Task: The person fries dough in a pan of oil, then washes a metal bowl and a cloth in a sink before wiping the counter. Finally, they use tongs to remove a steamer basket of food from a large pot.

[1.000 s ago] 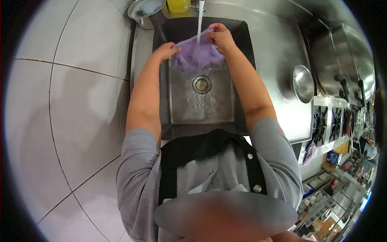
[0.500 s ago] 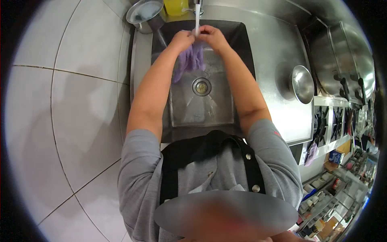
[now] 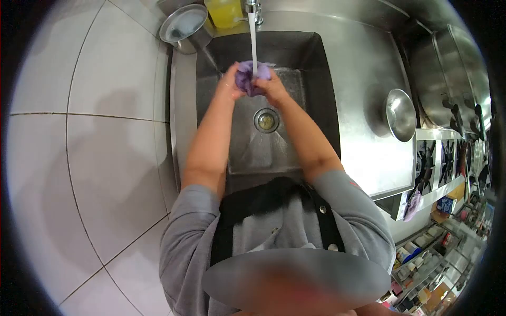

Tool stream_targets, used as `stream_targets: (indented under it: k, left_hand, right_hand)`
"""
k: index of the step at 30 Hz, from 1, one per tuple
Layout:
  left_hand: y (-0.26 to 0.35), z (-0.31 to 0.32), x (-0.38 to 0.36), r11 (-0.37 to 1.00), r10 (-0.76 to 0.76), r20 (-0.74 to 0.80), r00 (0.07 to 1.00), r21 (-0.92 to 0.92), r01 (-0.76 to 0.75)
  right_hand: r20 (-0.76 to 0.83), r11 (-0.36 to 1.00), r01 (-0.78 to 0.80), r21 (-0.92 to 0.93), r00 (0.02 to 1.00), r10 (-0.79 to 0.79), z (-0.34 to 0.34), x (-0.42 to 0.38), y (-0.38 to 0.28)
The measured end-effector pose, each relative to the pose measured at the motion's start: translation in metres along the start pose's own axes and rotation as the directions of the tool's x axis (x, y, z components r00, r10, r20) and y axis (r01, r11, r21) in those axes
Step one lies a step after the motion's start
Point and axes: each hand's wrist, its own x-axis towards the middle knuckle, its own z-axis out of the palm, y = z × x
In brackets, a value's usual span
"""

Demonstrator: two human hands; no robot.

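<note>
A purple cloth (image 3: 247, 79) is bunched up under the stream of water from the tap (image 3: 253, 7), over the back part of the metal sink (image 3: 266, 158). My left hand (image 3: 232, 81) grips its left side, and my right hand (image 3: 271, 87) grips its right side with the fingers curled onto the cloth. The round drain (image 3: 266, 120) shows just below my hands.
At the back left stand a metal pot (image 3: 184, 25) and a container of yellow liquid (image 3: 223, 12). A metal bowl (image 3: 400, 115) rests on the right counter (image 3: 363, 105), with large pots (image 3: 448, 79) and a stove (image 3: 435, 163) beyond it.
The cloth was hanging down from my hands close to the tap; now it is gathered into a bunch. Both hands have come lower and nearer to the drain, and the water falls onto the cloth.
</note>
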Motion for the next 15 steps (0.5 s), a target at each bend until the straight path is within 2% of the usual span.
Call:
stream_targets:
  k: [1,3,4,7,8,11,14,15]
  left_hand:
    - [-0.012,-0.008,0.014,0.996,-0.085,-0.048,0.995,0.014,0.085]
    - [-0.045,-0.040,0.061,0.995,0.040,0.225,0.974,-0.093,-0.020]
    - [-0.046,-0.039,0.059,0.997,0.070,0.247,0.966,-0.034,-0.064]
    - [-0.056,-0.037,0.046,0.974,0.147,0.318,0.937,0.119,-0.193]
    - [-0.059,-0.036,0.044,0.967,0.157,0.330,0.931,0.139,-0.213]
    - [-0.074,-0.040,0.050,0.999,0.033,0.249,0.968,-0.018,-0.030]
    - [-0.087,-0.044,0.063,0.961,-0.108,0.168,0.980,-0.233,0.146]
    - [-0.089,-0.041,0.065,0.951,-0.121,0.150,0.981,-0.264,0.157]
  right_hand:
    - [-0.013,0.971,0.119,-0.208,0.992,-0.124,0.004,-0.004,0.005]
    - [0.039,0.750,0.312,-0.583,0.933,-0.357,0.012,-0.010,0.024]
    - [0.126,0.595,0.461,-0.659,0.847,-0.517,0.027,-0.020,0.035]
    - [0.228,0.418,0.536,-0.734,0.773,-0.592,0.047,-0.045,0.025]
    - [0.283,0.321,0.511,-0.797,0.786,-0.550,0.048,-0.048,0.024]
    - [0.302,0.289,0.472,-0.833,0.825,-0.478,0.029,-0.027,0.034]
    - [0.101,0.188,0.176,-0.966,0.931,-0.350,0.025,-0.013,0.024]
    - [-0.011,0.209,0.060,-0.976,0.946,-0.323,0.023,-0.004,0.019]
